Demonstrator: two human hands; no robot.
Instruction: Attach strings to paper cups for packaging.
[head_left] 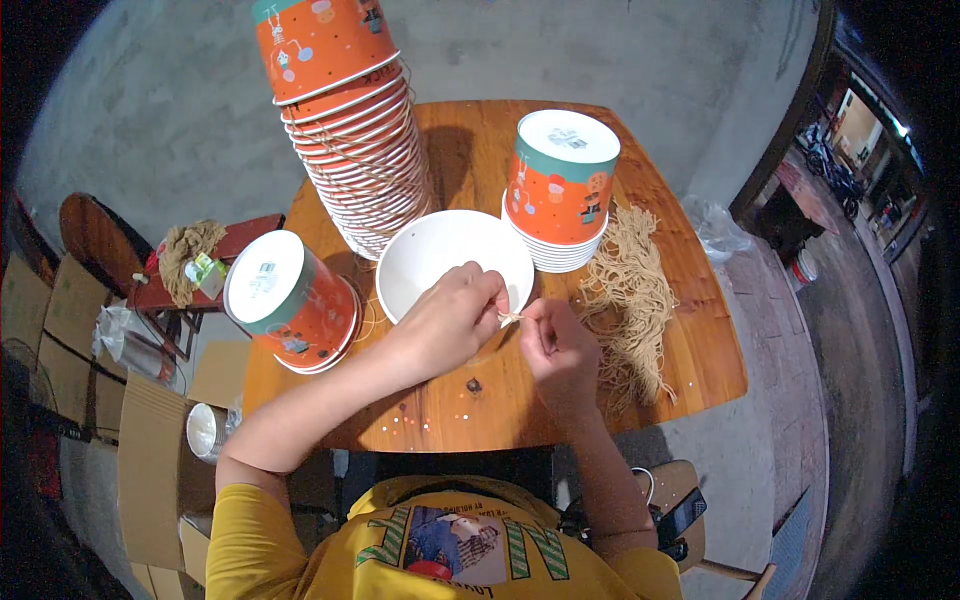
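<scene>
A paper bucket (425,250), white inside, stands open side up at the middle of the table. In front of its near right rim, my left hand (455,320) and my right hand (560,352) are close together. Both pinch a short piece of beige cord (511,318) between their fingertips; whether it is knotted is too small to tell. A loose bundle of the same cord (632,300) lies just right of my right hand. My left forearm passes in front of the bucket's near left side.
A tall leaning stack of orange buckets (350,140) with cord handles rises behind. Upside-down buckets stand at left (290,305) and back right (562,190) on the wooden table (700,345). Small pale bits dot its front. Cardboard boxes (150,450) stand at lower left, a chair (690,500) at lower right.
</scene>
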